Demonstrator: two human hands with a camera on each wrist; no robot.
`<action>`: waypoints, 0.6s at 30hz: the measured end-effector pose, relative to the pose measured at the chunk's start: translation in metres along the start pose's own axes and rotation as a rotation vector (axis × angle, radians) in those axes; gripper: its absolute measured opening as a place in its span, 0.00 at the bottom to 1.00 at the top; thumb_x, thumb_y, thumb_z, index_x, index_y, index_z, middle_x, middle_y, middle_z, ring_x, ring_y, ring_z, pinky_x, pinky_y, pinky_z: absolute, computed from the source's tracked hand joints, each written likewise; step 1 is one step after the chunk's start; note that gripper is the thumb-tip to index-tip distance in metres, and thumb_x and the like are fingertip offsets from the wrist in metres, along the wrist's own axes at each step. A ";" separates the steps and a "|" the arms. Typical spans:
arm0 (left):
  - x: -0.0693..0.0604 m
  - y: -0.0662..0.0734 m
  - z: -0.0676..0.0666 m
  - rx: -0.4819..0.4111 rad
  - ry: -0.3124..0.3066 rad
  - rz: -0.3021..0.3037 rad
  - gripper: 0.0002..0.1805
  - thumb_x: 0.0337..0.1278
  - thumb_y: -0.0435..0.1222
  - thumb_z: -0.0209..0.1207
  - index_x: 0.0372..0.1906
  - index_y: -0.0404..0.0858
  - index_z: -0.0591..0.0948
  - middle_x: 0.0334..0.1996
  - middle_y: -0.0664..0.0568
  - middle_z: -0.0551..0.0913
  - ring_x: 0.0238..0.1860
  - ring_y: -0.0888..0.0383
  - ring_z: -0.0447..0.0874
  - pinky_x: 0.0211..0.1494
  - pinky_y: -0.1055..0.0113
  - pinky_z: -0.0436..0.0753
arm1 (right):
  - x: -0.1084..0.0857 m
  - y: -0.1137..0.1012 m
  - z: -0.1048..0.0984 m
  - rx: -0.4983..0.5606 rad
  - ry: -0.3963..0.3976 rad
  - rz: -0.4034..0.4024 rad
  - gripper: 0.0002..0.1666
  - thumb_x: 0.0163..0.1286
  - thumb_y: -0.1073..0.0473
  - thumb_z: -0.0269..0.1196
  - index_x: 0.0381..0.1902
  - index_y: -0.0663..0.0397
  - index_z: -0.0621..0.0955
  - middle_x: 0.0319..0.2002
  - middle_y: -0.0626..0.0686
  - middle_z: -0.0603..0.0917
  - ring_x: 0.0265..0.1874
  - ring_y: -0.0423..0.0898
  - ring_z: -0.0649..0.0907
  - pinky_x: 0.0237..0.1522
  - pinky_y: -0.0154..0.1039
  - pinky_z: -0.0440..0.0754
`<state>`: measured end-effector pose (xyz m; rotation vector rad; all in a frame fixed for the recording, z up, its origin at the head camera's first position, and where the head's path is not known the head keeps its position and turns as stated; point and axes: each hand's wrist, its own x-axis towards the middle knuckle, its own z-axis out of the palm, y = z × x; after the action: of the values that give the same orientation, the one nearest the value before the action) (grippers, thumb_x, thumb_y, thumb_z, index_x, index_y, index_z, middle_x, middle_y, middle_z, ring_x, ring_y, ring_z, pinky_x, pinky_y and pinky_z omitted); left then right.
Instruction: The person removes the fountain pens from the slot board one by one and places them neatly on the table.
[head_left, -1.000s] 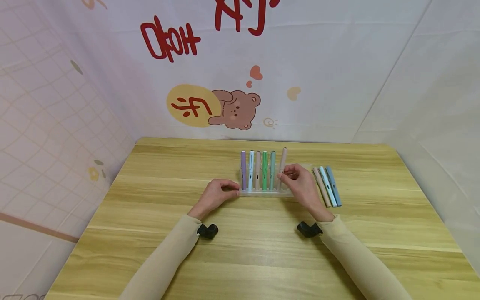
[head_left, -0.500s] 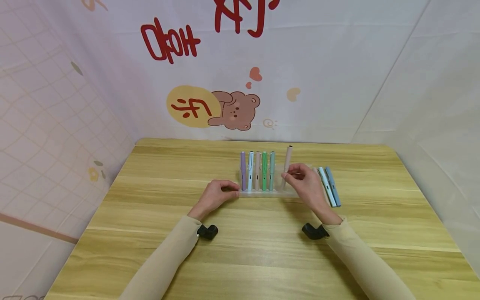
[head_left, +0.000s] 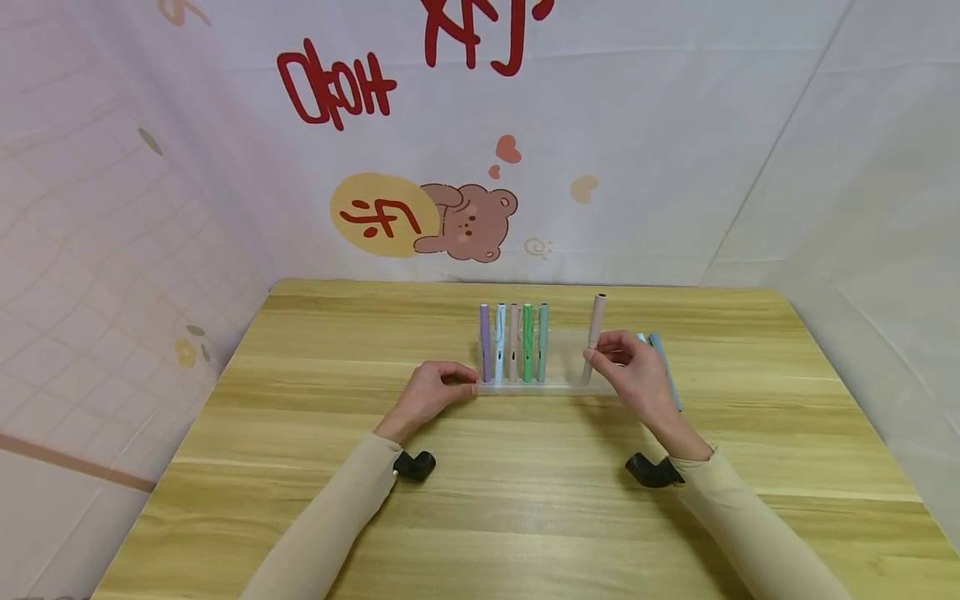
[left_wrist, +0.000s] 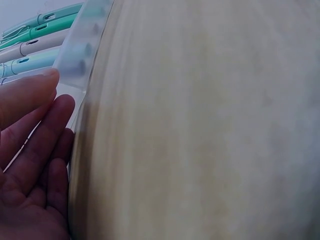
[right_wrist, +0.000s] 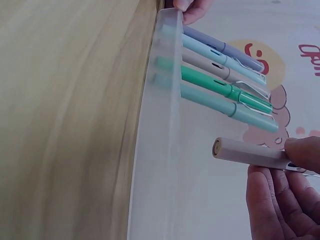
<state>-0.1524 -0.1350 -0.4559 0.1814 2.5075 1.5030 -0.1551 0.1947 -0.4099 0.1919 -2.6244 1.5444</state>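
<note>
My right hand [head_left: 637, 379] pinches a pinkish-beige pen [head_left: 597, 321] near its middle, holding it nearly upright over the right part of a clear pen stand [head_left: 566, 350]. In the right wrist view, the lower end of this pen [right_wrist: 240, 152] is apart from the stand [right_wrist: 155, 185]. My left hand [head_left: 435, 390] grips the stand's left end between thumb and fingers. Several pens stand in a row in its left part: purple [head_left: 485, 342], light blue [head_left: 500, 342], beige [head_left: 513, 342], green [head_left: 528, 342] and teal [head_left: 543, 342].
To the right of the stand, a blue pen [head_left: 673, 387] and a light blue pen [head_left: 641, 337] lie on the wooden table [head_left: 510, 517], partly hidden by my right hand. A white printed cloth [head_left: 637, 108] hangs behind the table.
My right hand has moved to the right along the stand, carrying the beige pen, and now covers more of the lying pens. The left hand has stayed at the stand's end.
</note>
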 end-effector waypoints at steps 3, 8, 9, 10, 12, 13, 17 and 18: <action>0.000 0.000 0.000 -0.004 -0.001 -0.003 0.08 0.61 0.36 0.71 0.45 0.43 0.91 0.47 0.55 0.89 0.53 0.53 0.82 0.62 0.52 0.76 | -0.003 0.002 -0.005 -0.014 0.009 0.010 0.20 0.73 0.53 0.68 0.52 0.65 0.82 0.46 0.61 0.87 0.44 0.47 0.86 0.43 0.23 0.79; 0.001 -0.001 0.000 -0.002 -0.003 0.002 0.08 0.61 0.36 0.71 0.45 0.43 0.91 0.47 0.54 0.89 0.53 0.53 0.82 0.61 0.52 0.76 | -0.008 0.003 -0.015 -0.027 0.017 0.025 0.20 0.73 0.52 0.68 0.52 0.64 0.83 0.46 0.60 0.87 0.41 0.34 0.84 0.42 0.24 0.79; 0.001 -0.001 0.000 0.002 -0.003 0.003 0.08 0.62 0.36 0.71 0.45 0.43 0.91 0.47 0.54 0.89 0.53 0.53 0.82 0.61 0.52 0.76 | -0.009 0.004 -0.017 -0.028 0.017 0.026 0.20 0.74 0.52 0.68 0.52 0.63 0.83 0.46 0.60 0.87 0.40 0.33 0.84 0.41 0.24 0.80; 0.001 0.000 0.000 0.005 -0.005 0.005 0.08 0.62 0.36 0.71 0.45 0.43 0.91 0.47 0.54 0.89 0.53 0.53 0.82 0.62 0.52 0.76 | -0.010 0.004 -0.018 -0.022 0.017 0.026 0.20 0.74 0.52 0.68 0.52 0.64 0.83 0.46 0.61 0.87 0.40 0.32 0.83 0.40 0.25 0.80; 0.001 0.000 0.000 0.009 -0.008 0.007 0.08 0.61 0.36 0.71 0.45 0.43 0.91 0.47 0.54 0.89 0.53 0.53 0.82 0.62 0.51 0.76 | -0.011 0.005 -0.022 -0.015 0.021 0.025 0.19 0.74 0.53 0.68 0.51 0.64 0.83 0.46 0.61 0.87 0.39 0.30 0.83 0.40 0.25 0.80; 0.000 0.000 0.000 0.009 -0.009 0.008 0.09 0.61 0.36 0.71 0.45 0.43 0.91 0.47 0.54 0.89 0.53 0.53 0.82 0.62 0.51 0.76 | -0.012 0.006 -0.023 -0.010 0.024 0.026 0.19 0.74 0.54 0.68 0.51 0.65 0.83 0.46 0.62 0.87 0.39 0.30 0.83 0.39 0.25 0.80; 0.000 0.000 -0.001 0.008 -0.008 0.011 0.09 0.60 0.35 0.71 0.45 0.43 0.91 0.45 0.54 0.90 0.53 0.53 0.82 0.63 0.51 0.76 | -0.015 0.011 -0.028 -0.010 0.028 0.021 0.18 0.74 0.55 0.67 0.51 0.66 0.83 0.46 0.63 0.86 0.39 0.28 0.84 0.38 0.25 0.81; 0.000 -0.001 0.000 0.008 -0.006 0.014 0.09 0.60 0.35 0.71 0.45 0.42 0.91 0.45 0.54 0.90 0.53 0.53 0.83 0.63 0.51 0.76 | -0.016 0.012 -0.030 -0.015 0.028 0.020 0.18 0.75 0.55 0.66 0.50 0.66 0.83 0.46 0.63 0.86 0.39 0.28 0.83 0.38 0.25 0.81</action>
<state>-0.1527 -0.1358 -0.4565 0.2044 2.5132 1.4957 -0.1406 0.2277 -0.4085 0.1416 -2.6235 1.5218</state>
